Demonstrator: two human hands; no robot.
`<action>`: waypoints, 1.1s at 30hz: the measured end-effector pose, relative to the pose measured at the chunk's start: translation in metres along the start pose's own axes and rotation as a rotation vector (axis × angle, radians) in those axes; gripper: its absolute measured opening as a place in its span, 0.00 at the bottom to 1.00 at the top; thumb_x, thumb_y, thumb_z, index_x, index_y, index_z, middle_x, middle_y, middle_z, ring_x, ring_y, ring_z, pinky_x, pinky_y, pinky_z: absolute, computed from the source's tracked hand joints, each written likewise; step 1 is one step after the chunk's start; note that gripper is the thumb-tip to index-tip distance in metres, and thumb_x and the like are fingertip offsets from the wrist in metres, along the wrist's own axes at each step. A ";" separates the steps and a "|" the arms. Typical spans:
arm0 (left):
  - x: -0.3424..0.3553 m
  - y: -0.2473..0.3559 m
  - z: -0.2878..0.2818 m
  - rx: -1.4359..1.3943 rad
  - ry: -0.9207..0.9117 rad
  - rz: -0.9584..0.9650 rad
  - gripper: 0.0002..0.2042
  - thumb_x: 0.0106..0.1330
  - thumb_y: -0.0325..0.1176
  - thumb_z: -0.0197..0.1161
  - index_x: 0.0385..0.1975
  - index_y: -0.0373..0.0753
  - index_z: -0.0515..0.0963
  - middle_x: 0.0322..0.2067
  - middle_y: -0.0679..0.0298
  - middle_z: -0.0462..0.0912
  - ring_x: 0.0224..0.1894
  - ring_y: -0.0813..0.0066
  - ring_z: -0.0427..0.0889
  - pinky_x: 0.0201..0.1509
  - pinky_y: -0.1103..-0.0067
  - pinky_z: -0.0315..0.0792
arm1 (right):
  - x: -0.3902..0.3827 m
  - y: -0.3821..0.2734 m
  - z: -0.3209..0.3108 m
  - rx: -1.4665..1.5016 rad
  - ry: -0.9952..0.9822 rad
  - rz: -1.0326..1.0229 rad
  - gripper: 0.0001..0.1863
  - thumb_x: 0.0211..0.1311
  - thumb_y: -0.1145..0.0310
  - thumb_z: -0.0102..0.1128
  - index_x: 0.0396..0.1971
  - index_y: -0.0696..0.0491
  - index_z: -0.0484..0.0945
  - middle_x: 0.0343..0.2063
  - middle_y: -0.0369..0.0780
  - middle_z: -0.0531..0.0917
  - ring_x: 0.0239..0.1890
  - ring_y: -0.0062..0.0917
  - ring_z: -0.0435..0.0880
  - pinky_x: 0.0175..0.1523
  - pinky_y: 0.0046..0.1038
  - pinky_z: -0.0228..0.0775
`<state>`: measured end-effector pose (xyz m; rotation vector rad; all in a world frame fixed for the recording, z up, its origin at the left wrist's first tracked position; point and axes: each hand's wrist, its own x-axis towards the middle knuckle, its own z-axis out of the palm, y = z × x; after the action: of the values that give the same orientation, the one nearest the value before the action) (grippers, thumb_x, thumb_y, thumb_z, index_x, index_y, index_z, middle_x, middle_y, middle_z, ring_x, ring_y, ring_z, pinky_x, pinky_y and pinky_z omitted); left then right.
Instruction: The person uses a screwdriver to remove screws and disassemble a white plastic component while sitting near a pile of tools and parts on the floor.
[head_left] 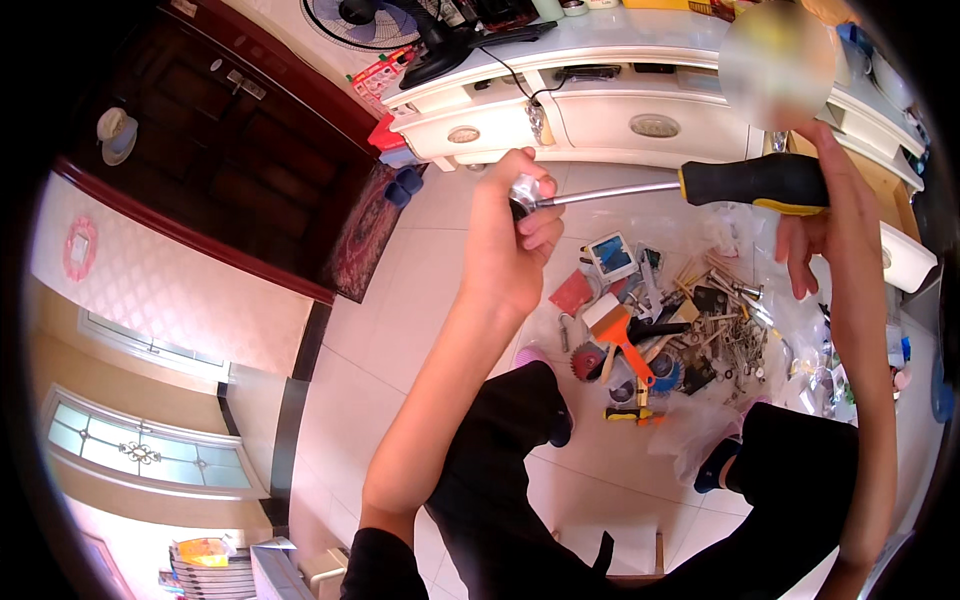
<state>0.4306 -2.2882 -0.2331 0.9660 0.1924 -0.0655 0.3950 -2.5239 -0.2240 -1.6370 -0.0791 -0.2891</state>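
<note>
In my left hand point(510, 235), held up in front of me, is a small shiny metal part with a dark end point(522, 192); its kind is hard to make out behind my fingers. A screwdriver point(755, 182) with a black and yellow handle lies level between my hands, its shaft tip meeting the metal part. The end of the handle rests in my right hand point(830, 200), against the palm, with some fingers hanging loosely below it.
Below my hands, a pile of tools and hardware lies on plastic sheeting, with an orange scraper point(622, 340), a red circular blade point(587, 361) and loose screws point(735, 345). A white cabinet point(600, 125) stands ahead, its right drawer point(905, 255) pulled out. A fan point(370, 20) stands on top.
</note>
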 end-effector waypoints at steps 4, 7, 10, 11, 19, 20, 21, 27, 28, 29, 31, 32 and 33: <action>0.001 0.010 -0.003 0.037 0.037 0.048 0.09 0.54 0.27 0.56 0.32 0.45 0.65 0.19 0.72 0.67 0.13 0.88 0.53 0.15 0.89 0.48 | 0.003 0.012 0.001 -0.005 -0.065 0.031 0.21 0.69 0.51 0.41 0.51 0.49 0.69 0.11 0.29 0.65 0.09 0.09 0.55 0.16 0.14 0.46; 0.002 0.018 -0.008 0.041 0.039 0.103 0.09 0.54 0.27 0.56 0.33 0.45 0.65 0.19 0.71 0.67 0.13 0.88 0.54 0.14 0.89 0.48 | -0.002 0.000 0.004 -0.014 -0.142 0.119 0.16 0.69 0.56 0.43 0.48 0.50 0.67 0.17 0.29 0.66 0.18 0.11 0.58 0.28 0.14 0.52; 0.003 0.020 -0.011 0.035 0.068 0.120 0.09 0.54 0.27 0.56 0.33 0.45 0.65 0.19 0.71 0.68 0.13 0.88 0.54 0.15 0.89 0.48 | 0.002 0.002 0.004 0.219 -0.268 -0.005 0.13 0.63 0.64 0.47 0.46 0.51 0.66 0.37 0.37 0.67 0.35 0.16 0.64 0.43 0.19 0.56; 0.003 0.018 -0.012 0.014 0.047 0.081 0.09 0.54 0.27 0.56 0.33 0.45 0.65 0.19 0.71 0.68 0.13 0.88 0.54 0.15 0.89 0.48 | 0.003 0.003 0.007 0.213 -0.277 -0.002 0.13 0.63 0.64 0.47 0.46 0.51 0.66 0.37 0.37 0.67 0.35 0.16 0.64 0.43 0.19 0.56; 0.006 0.016 -0.012 0.032 0.067 0.180 0.10 0.54 0.29 0.56 0.35 0.44 0.67 0.19 0.71 0.68 0.14 0.89 0.54 0.16 0.89 0.47 | 0.003 -0.016 0.035 0.329 -0.071 0.009 0.24 0.64 0.53 0.44 0.56 0.49 0.70 0.29 0.36 0.76 0.23 0.15 0.72 0.19 0.18 0.58; 0.005 0.016 -0.011 0.062 0.046 0.196 0.10 0.54 0.29 0.55 0.36 0.44 0.67 0.19 0.71 0.68 0.14 0.89 0.54 0.16 0.89 0.47 | 0.004 -0.014 0.034 0.207 -0.050 0.052 0.26 0.67 0.50 0.38 0.58 0.49 0.67 0.22 0.32 0.69 0.18 0.13 0.64 0.19 0.16 0.52; 0.003 0.016 -0.010 0.092 0.026 0.211 0.10 0.54 0.29 0.55 0.36 0.44 0.67 0.19 0.71 0.68 0.14 0.89 0.53 0.17 0.89 0.47 | 0.006 -0.010 0.032 0.086 -0.029 0.094 0.28 0.70 0.46 0.32 0.61 0.48 0.65 0.14 0.29 0.63 0.13 0.12 0.56 0.20 0.15 0.46; 0.005 0.022 -0.015 0.061 0.051 0.184 0.11 0.54 0.29 0.55 0.37 0.44 0.67 0.18 0.71 0.68 0.13 0.89 0.53 0.16 0.90 0.46 | 0.014 -0.002 0.016 0.252 -0.227 0.100 0.16 0.68 0.60 0.48 0.49 0.53 0.72 0.22 0.33 0.72 0.19 0.12 0.60 0.27 0.14 0.53; 0.005 0.021 -0.015 0.051 0.051 0.187 0.11 0.54 0.29 0.55 0.37 0.44 0.67 0.18 0.71 0.68 0.13 0.89 0.53 0.16 0.90 0.46 | 0.013 -0.001 0.019 0.283 -0.212 0.032 0.18 0.67 0.60 0.48 0.50 0.55 0.70 0.25 0.34 0.71 0.24 0.14 0.63 0.33 0.15 0.56; 0.005 0.019 -0.016 0.048 0.059 0.158 0.11 0.53 0.29 0.55 0.37 0.44 0.67 0.18 0.71 0.69 0.13 0.89 0.53 0.16 0.90 0.46 | 0.012 -0.001 0.020 0.319 -0.196 -0.039 0.19 0.66 0.61 0.48 0.51 0.57 0.69 0.28 0.36 0.70 0.30 0.15 0.65 0.39 0.16 0.58; 0.006 0.017 -0.016 0.040 0.066 0.133 0.11 0.53 0.29 0.55 0.37 0.44 0.66 0.18 0.71 0.69 0.13 0.89 0.53 0.16 0.90 0.46 | 0.016 0.001 0.008 0.351 -0.301 -0.062 0.20 0.61 0.65 0.52 0.50 0.59 0.67 0.40 0.40 0.69 0.41 0.20 0.67 0.49 0.21 0.59; 0.006 0.015 -0.017 0.045 0.054 0.123 0.11 0.53 0.29 0.55 0.37 0.44 0.66 0.18 0.71 0.69 0.13 0.89 0.53 0.16 0.89 0.46 | 0.018 0.004 0.008 0.426 -0.341 -0.054 0.21 0.60 0.64 0.53 0.51 0.59 0.67 0.41 0.40 0.69 0.44 0.20 0.68 0.51 0.22 0.59; 0.005 0.013 -0.018 0.049 0.041 0.114 0.11 0.53 0.29 0.55 0.37 0.43 0.65 0.18 0.71 0.69 0.13 0.89 0.53 0.16 0.89 0.47 | 0.020 0.003 0.010 0.501 -0.379 -0.046 0.23 0.58 0.63 0.54 0.52 0.58 0.66 0.43 0.41 0.69 0.46 0.21 0.68 0.54 0.23 0.59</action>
<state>0.4353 -2.2662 -0.2336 1.0261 0.1741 0.0541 0.4167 -2.5165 -0.2229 -1.1731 -0.4426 0.0147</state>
